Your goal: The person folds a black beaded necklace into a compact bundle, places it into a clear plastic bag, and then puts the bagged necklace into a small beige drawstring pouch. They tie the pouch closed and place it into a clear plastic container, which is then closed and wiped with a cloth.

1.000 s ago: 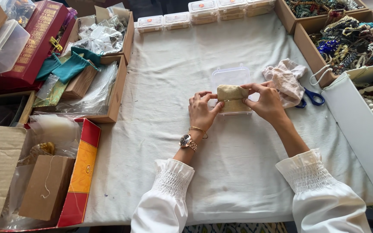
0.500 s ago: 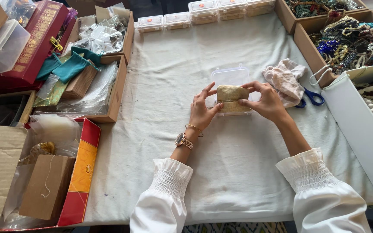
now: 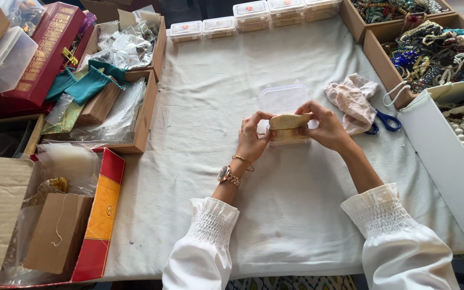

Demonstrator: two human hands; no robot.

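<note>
Both hands meet over the white tablecloth (image 3: 296,215): the left hand (image 3: 252,140) pinches one end of a small tan pouch (image 3: 290,121) between thumb and fingertips, and the right hand (image 3: 327,128) is closed on the other end. The pouch hangs just above a clear plastic box (image 3: 283,99), whose lid lies open on the far side; something tan sits in its near half, though what it is cannot be told.

Just right of the clear plastic box lies a crumpled pinkish cloth (image 3: 353,99), with blue-handled scissors (image 3: 385,122) touching its right edge. Further right of the box, cardboard trays (image 3: 374,51) are heaped with beaded necklaces (image 3: 436,51) in many colours. Beyond the box, at the table's far edge, a row of small lidded plastic cases (image 3: 253,15) stands side by side. Well to the left of the box, wooden trays (image 3: 145,113) hold clear plastic bags, teal cloth pouches (image 3: 84,85) and a brown block. Nearer and further left, a red and yellow carton (image 3: 103,209) holds a brown paper bag (image 3: 55,233) in plastic wrap.
</note>
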